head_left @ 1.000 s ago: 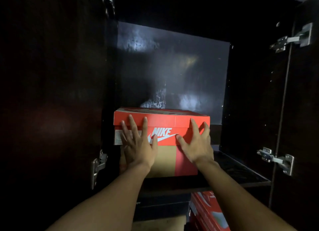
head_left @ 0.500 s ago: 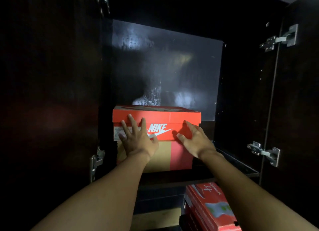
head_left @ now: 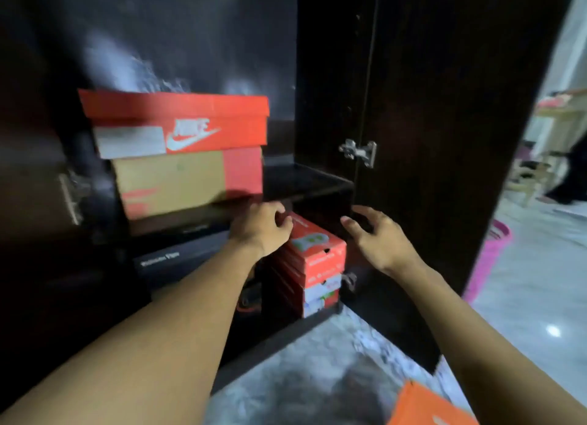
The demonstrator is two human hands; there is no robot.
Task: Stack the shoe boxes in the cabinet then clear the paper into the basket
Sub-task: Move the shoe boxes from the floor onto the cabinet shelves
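Observation:
A red and tan Nike shoe box (head_left: 178, 151) stands on the dark cabinet shelf (head_left: 311, 183), at its left side. Below the shelf sits a stack of red shoe boxes (head_left: 314, 266) and a black box (head_left: 178, 259). My left hand (head_left: 260, 227) hovers in front of the shelf edge with fingers loosely curled, holding nothing. My right hand (head_left: 378, 237) floats to the right of the lower red stack, fingers spread, empty. Another orange box corner (head_left: 425, 405) shows at the bottom right on the floor. A pink basket (head_left: 489, 256) stands behind the open door.
The open right cabinet door (head_left: 444, 139) with a metal hinge (head_left: 359, 151) stands between me and the basket. A left hinge (head_left: 70, 196) marks the other door. Marbled floor (head_left: 317, 361) lies in front of the cabinet. Furniture shows in the bright room at far right.
Both hands have let go of the Nike box and dropped below the shelf edge. The view has swung down and to the right, revealing the floor, basket and lower boxes.

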